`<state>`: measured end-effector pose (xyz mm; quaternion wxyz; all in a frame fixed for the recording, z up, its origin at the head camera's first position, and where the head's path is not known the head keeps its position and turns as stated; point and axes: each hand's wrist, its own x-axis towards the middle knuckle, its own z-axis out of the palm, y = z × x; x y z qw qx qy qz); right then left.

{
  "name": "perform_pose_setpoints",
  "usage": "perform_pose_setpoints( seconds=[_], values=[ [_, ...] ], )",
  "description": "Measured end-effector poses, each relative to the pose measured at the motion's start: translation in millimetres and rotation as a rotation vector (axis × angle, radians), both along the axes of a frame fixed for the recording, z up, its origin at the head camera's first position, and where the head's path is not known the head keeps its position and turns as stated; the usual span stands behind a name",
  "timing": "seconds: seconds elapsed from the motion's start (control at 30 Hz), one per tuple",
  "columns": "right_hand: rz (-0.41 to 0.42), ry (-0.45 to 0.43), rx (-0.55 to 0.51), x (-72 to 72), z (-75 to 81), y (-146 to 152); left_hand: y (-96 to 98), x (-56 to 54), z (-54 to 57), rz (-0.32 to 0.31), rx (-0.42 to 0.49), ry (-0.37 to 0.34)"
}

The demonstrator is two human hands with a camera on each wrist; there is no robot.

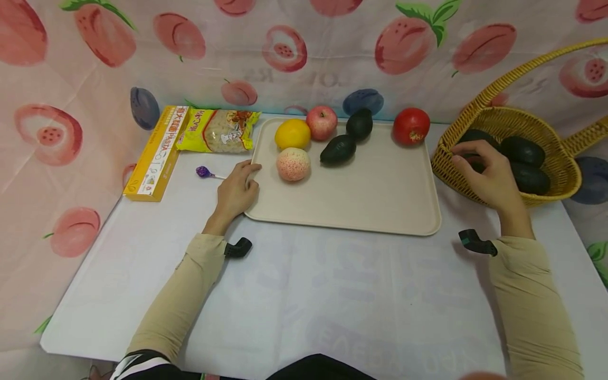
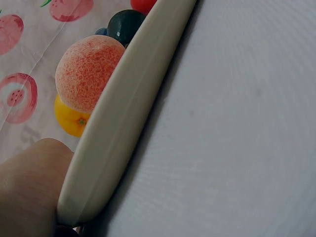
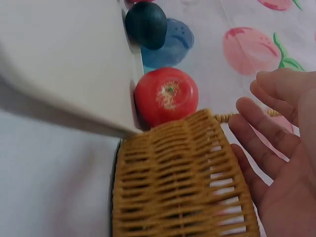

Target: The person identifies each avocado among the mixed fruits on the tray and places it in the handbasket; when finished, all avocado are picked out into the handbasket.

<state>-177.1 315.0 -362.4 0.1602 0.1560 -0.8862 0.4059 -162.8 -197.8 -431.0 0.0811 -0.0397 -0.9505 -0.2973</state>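
Observation:
At the left end of the beige tray (image 1: 370, 203), my left hand (image 1: 236, 191) grips the rim, thumb over the inner side. Close to it on the tray are a speckled peach (image 1: 293, 164) and a yellow lemon-like fruit (image 1: 292, 134). Behind them sit a red apple (image 1: 322, 122), two dark avocados (image 1: 338, 150) and, at the far right corner, a red pomegranate-like fruit (image 1: 410, 126). My right hand (image 1: 491, 171) hovers over the near left rim of the wicker basket (image 1: 453, 174), its fingers loosely bent and holding nothing in the right wrist view. Several dark avocados (image 1: 529, 178) lie inside the basket.
Left of the tray lie a yellow pasta box (image 1: 157, 155), a yellow food packet (image 1: 218, 131) and a purple lollipop (image 1: 204, 172). The basket's tall handle (image 1: 515, 71) arches above it. A fruit-print cloth (image 1: 328, 63) hangs behind the white table (image 1: 332, 290).

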Motion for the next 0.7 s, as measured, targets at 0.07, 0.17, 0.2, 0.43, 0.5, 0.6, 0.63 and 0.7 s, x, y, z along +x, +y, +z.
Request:
perform_pose_setpoints(
  seconds=[0.07, 0.17, 0.2, 0.43, 0.5, 0.6, 0.63, 0.7],
  values=[
    [0.011, 0.017, 0.004, -1.2, 0.9, -4.3, 0.0, -0.1, 0.0, -0.003, 0.003, 0.000],
    [0.039, 0.011, -0.004, -3.2, 3.0, -11.8, -0.1, -0.5, -0.4, -0.003, 0.007, 0.002],
    [0.052, 0.007, -0.011, -3.9, 3.2, -14.2, -0.1, -0.8, -0.5, -0.003, 0.008, 0.004],
    [0.100, -0.040, -0.035, 5.6, 16.1, -43.7, 0.1, -0.6, -1.2, -0.002, 0.015, -0.004],
    [0.115, -0.046, -0.032, 8.6, 20.6, -52.3, -0.1, -0.4, -1.0, 0.000, 0.012, -0.004],
    [0.151, -0.046, -0.034, 5.4, 20.2, -59.8, 0.1, 0.3, -0.3, -0.002, 0.008, 0.003],
    [0.164, -0.047, -0.037, 4.0, 19.9, -62.4, 0.2, 0.4, -0.1, -0.002, 0.008, 0.005],
    [0.189, -0.058, -0.043, 1.4, 19.2, -67.5, 0.5, 0.6, 0.4, -0.005, 0.009, 0.005]
  ],
)
